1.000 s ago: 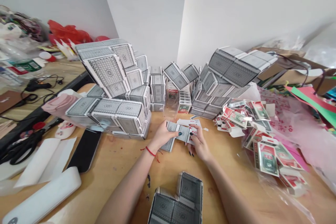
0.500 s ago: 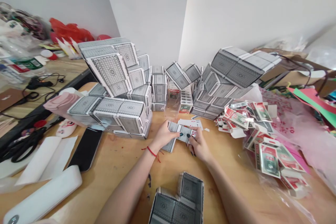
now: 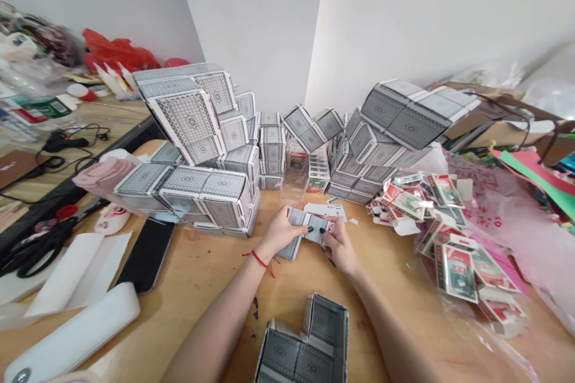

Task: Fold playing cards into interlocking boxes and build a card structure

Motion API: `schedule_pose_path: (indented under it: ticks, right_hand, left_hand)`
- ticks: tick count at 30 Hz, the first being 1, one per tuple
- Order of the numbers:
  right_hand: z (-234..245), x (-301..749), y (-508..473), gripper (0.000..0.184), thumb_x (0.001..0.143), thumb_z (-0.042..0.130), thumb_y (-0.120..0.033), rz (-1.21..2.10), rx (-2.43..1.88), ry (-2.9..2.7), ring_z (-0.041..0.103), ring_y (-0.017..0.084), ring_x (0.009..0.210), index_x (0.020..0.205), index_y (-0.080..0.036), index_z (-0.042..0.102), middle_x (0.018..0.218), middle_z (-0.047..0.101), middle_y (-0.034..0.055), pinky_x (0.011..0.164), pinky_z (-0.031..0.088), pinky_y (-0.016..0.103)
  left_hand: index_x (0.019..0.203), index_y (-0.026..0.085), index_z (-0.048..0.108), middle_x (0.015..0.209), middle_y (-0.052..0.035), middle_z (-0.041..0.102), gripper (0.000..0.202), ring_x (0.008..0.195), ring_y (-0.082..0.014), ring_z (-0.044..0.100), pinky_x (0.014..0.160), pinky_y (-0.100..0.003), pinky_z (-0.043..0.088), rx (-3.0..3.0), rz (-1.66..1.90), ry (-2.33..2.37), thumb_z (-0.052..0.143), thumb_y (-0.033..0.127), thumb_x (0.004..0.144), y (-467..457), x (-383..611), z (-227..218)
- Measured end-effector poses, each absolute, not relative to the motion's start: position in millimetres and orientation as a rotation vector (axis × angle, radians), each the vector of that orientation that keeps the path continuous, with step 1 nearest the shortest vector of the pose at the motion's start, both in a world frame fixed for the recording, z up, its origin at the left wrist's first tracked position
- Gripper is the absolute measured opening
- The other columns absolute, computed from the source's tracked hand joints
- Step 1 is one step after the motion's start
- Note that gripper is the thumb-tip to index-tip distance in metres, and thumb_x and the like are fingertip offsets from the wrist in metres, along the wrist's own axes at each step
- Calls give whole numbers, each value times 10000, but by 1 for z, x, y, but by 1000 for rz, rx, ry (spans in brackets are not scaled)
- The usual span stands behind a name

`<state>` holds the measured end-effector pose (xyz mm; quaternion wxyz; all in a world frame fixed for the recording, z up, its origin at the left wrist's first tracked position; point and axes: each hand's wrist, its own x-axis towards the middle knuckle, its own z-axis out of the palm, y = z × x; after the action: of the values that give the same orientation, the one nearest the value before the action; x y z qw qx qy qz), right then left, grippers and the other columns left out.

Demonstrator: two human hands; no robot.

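Currently: left hand (image 3: 281, 230) and right hand (image 3: 340, 245), both closed around grey-backed playing cards (image 3: 315, 228), which are held together over the table (image 3: 202, 269). Behind the cards, stacked grey card boxes (image 3: 193, 197); right of them, a loose heap of red-and-green card packets (image 3: 456, 272); nearer the person, another grey box stack (image 3: 305, 341).

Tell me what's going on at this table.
A person is working at a wooden table. Their left hand, with a red string bracelet, and their right hand both hold grey-backed playing cards. Stacks of grey patterned card boxes rise beyond them, and a loose heap of red-and-green card packaging lies to the right.
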<state>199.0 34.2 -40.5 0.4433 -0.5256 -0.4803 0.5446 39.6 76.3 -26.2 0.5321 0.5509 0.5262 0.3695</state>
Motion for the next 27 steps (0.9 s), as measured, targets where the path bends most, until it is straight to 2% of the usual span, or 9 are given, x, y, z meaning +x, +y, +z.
schedule_pose_path:
  ticks: [3, 6, 9, 13, 17, 27]
  right_hand:
    - [-35, 200, 34, 332, 780, 445, -381, 1425, -1191, -1122, 331, 51, 216, 1009, -246, 246, 453, 469, -128, 234, 234, 122]
    - [-32, 202, 35, 408, 773, 465, -423, 1432, -1119, -1061, 434, 89, 244, 1048, -249, 221, 489, 521, -105, 236, 315, 153]
    - [-32, 202, 37, 395, 766, 470, -469, 1480, -1120, -1034, 483, 113, 271, 1003, -239, 255, 494, 526, -94, 250, 372, 189]
    - [-33, 199, 38, 333, 777, 424, -522, 1443, -1190, -1110, 419, 81, 239, 850, -226, 293, 456, 483, -104, 226, 312, 159]
    - [-34, 194, 37, 318, 784, 419, -515, 1318, -1279, -1126, 330, 43, 247, 838, -227, 295, 453, 434, -113, 231, 239, 127]
    - [-43, 195, 37, 245, 815, 401, -452, 1237, -1313, -1158, 366, 56, 408, 837, -228, 305, 630, 414, -63, 328, 351, 154]
  left_hand:
    - [922, 146, 513, 811, -6, 593, 431, 761, -137, 541, 703, -258, 423, 1275, 902, 1214, 698, 165, 534, 75, 43, -26]
    - [952, 142, 504, 857, -23, 600, 449, 779, -138, 548, 710, -262, 431, 1240, 936, 1167, 697, 179, 549, 75, 45, -26]
    - [940, 137, 507, 882, -37, 604, 435, 779, -139, 553, 700, -260, 436, 1215, 961, 1156, 700, 197, 555, 74, 46, -26]
    - [882, 138, 519, 821, -22, 612, 414, 747, -143, 558, 690, -268, 438, 1196, 930, 1229, 718, 197, 524, 74, 46, -25]
    - [890, 144, 517, 829, -23, 614, 426, 767, -147, 564, 707, -273, 438, 1192, 934, 1228, 722, 188, 519, 74, 46, -24]
    - [894, 146, 508, 821, -14, 610, 423, 748, -141, 564, 677, -261, 443, 1217, 927, 1234, 710, 165, 523, 73, 46, -21]
